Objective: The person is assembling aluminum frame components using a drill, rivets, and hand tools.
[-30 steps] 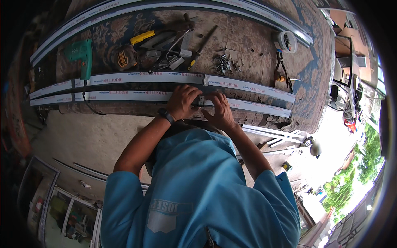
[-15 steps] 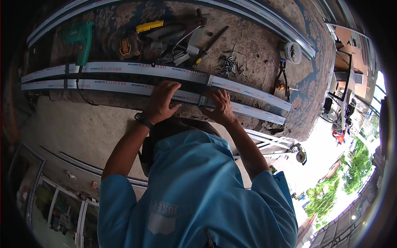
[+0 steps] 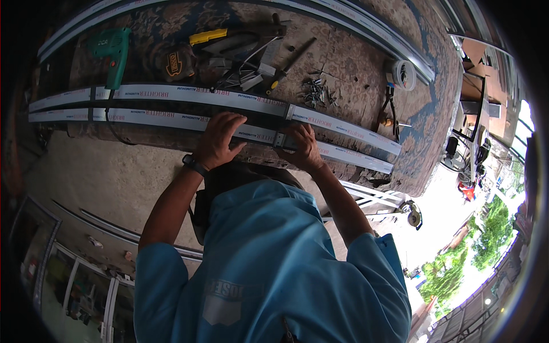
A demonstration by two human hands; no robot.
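Observation:
Two long aluminium bars with white printed film lie side by side along the front of the table: a near bar (image 3: 154, 117) and a far bar (image 3: 229, 100). My left hand (image 3: 218, 143) lies over the near bar, its fingers bent across the top and the thumb toward the front edge. Farther right, my right hand (image 3: 302, 147) grips the same bar with curled fingers. Just left of those fingers, a small metal bracket (image 3: 279, 139) sits across the near bar. Another short metal piece (image 3: 290, 111) stands on the far bar. My palms hide part of the near bar.
Behind the bars lie a green power drill (image 3: 117, 57), a tape measure (image 3: 178, 64), a yellow-handled tool (image 3: 208, 36), a screwdriver (image 3: 293, 64), loose rivets (image 3: 318, 92), pliers (image 3: 390, 108) and a white tub (image 3: 405, 75). More bars (image 3: 377, 31) run along the far side.
My left hand has shifted very slightly left along the near bar. My right hand stays beside the bracket, almost still.

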